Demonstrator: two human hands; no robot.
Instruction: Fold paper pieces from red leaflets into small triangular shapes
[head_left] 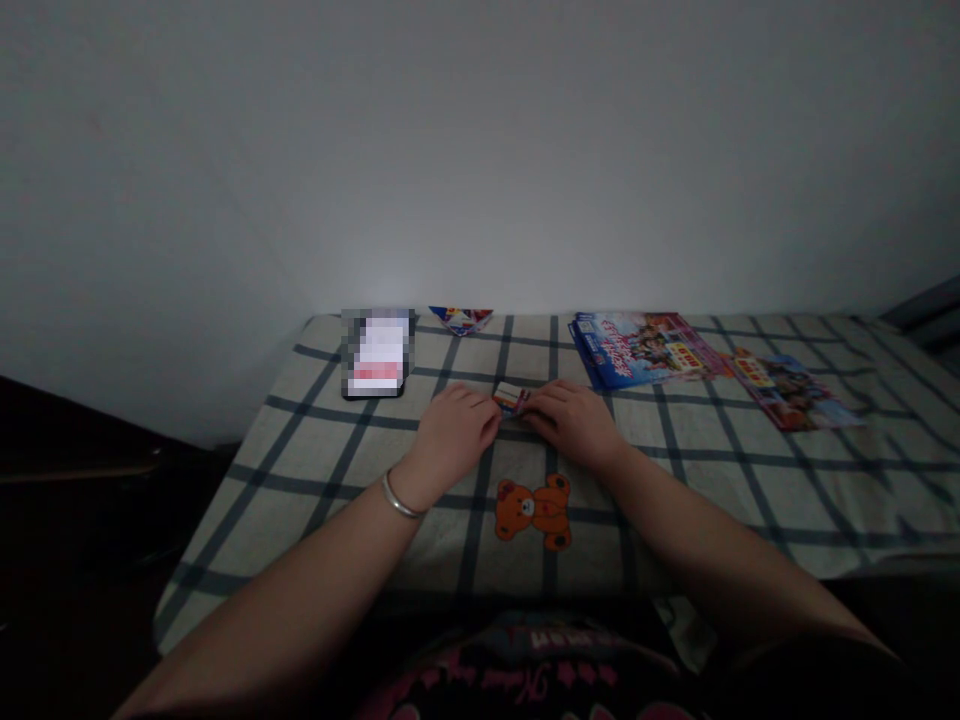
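Between my two hands is a small folded piece of printed paper [510, 398], colored red, white, yellow and blue, just above or on the checked tablecloth. My left hand [459, 428], with a silver bangle on its wrist, pinches the paper's left side. On its right side the fingers of my right hand [571, 420] are closed. Some fingertips are hidden behind the hands. Below the paper, an orange bear figure [531, 512] shows on the cloth.
A phone [379, 352] with a lit, blurred screen lies at the back left. Beside it, by the wall, is a folded paper triangle [461, 320]. A stack of colorful flyers [645, 350] lies at the back right, with another flyer [795, 390] farther right. The checked tablecloth [337, 440] covers the table.
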